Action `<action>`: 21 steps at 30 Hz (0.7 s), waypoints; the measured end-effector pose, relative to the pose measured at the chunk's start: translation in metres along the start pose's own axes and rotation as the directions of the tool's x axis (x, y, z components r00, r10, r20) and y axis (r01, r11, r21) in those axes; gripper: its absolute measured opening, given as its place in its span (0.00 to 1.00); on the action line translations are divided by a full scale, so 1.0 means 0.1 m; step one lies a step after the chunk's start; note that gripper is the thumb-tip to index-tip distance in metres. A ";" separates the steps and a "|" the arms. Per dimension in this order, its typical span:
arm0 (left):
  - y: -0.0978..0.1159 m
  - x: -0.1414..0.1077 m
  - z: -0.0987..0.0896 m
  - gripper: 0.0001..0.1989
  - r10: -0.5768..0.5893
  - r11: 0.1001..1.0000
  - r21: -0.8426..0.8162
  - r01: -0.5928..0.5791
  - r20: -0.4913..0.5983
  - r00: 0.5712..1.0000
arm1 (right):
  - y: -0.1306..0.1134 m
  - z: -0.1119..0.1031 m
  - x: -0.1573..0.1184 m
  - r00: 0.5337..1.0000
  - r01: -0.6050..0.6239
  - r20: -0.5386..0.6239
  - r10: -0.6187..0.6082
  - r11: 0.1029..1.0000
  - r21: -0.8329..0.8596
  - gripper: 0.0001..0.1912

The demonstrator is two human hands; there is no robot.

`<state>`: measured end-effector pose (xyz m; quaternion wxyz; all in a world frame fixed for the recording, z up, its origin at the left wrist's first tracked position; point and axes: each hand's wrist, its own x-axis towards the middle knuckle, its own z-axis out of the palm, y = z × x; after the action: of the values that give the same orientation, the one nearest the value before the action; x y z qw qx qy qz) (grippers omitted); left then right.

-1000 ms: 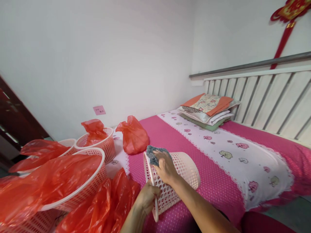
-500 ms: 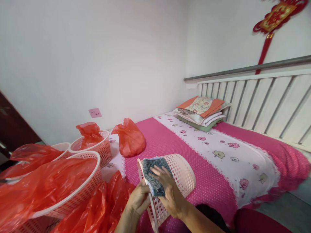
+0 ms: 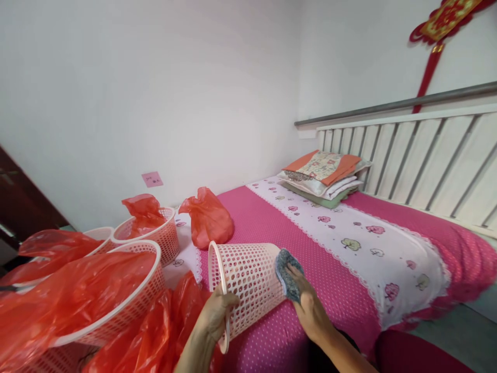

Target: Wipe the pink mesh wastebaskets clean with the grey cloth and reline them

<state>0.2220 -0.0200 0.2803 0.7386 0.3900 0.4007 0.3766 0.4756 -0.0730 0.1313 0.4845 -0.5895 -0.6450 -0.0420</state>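
Note:
A pale pink perforated basket (image 3: pixel 252 280) lies on its side over the pink bedspread, its open rim facing left. My left hand (image 3: pixel 218 311) is closed on the rim, thumb on the outer wall. Against the basket's base end, my right hand (image 3: pixel 305 300) presses a grey-blue cloth (image 3: pixel 289 274), its fingers lying over the fabric. The cloth hides part of the base.
Several baskets with red plastic bags (image 3: pixel 97 290) crowd the left side. A knotted red bag (image 3: pixel 209 220) sits on the bed (image 3: pixel 264 223) near the wall. Folded bedding and cushions (image 3: pixel 324 173) are stacked by the white headboard rails (image 3: pixel 411 160).
My right hand and the cloth have moved right, from near the rim to the base end. The basket has turned so more of its side shows, with my left hand still at the rim.

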 end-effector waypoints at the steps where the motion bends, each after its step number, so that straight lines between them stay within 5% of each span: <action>1: 0.00 0.00 0.01 0.16 0.003 1.000 0.013 -0.003 0.006 1.000 | 0.04 0.01 0.05 1.000 -0.015 -0.008 0.015 0.999 0.028 0.35; 10: -0.05 -0.02 0.02 0.23 0.008 0.999 0.051 -0.014 0.107 0.994 | 0.09 0.19 0.93 0.991 -0.086 -0.102 0.089 0.996 0.040 0.22; 15: -0.07 0.03 -0.04 0.27 0.021 1.000 0.003 -0.021 0.081 0.997 | -0.24 0.46 1.15 0.997 -0.059 -0.056 0.055 0.995 -0.084 0.21; 21: -0.05 0.07 -0.07 0.21 0.021 0.999 -0.025 -0.020 0.025 0.999 | -0.81 0.72 1.24 1.000 0.023 0.019 -0.023 0.999 -0.023 0.26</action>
<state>0.2202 -0.0139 0.2714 0.7443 0.3898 0.3827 0.3841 0.3896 0.0365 0.2189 0.4710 -0.5881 -0.6557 -0.0498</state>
